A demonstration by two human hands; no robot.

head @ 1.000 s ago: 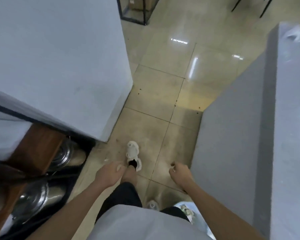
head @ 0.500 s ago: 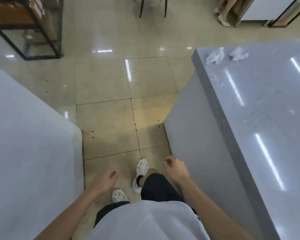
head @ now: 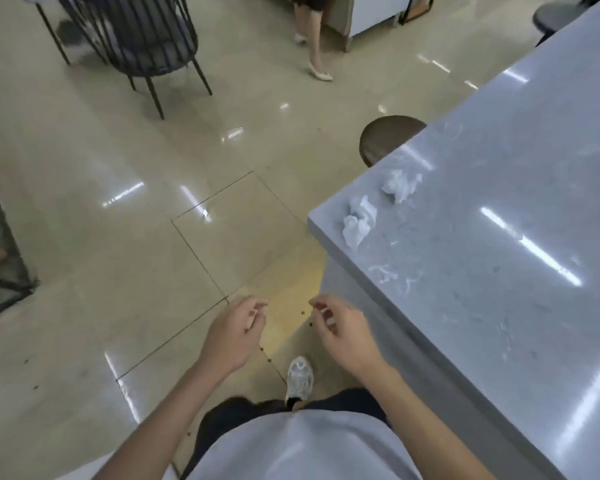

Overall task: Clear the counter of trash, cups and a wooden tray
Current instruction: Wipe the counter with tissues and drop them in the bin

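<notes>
Two crumpled tissues, one (head: pixel 358 221) nearer the corner, one (head: pixel 400 183) beyond, lie at centre right on the grey counter (head: pixel 499 271). Left hand (head: pixel 234 336) and right hand (head: pixel 343 336), lower centre, are loosely curled and empty.

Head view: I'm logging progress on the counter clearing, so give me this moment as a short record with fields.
counter: grey stone top, corner nearest the person
trash on counter: two crumpled white tissues and, near the corner, apart from each other
cups, wooden tray: not in view
left hand: empty, fingers loosely curled, over the floor
right hand: empty, fingers loosely curled, beside the counter's side
stool: round seat, partly tucked behind the counter edge
task state: nothing picked up yet
</notes>
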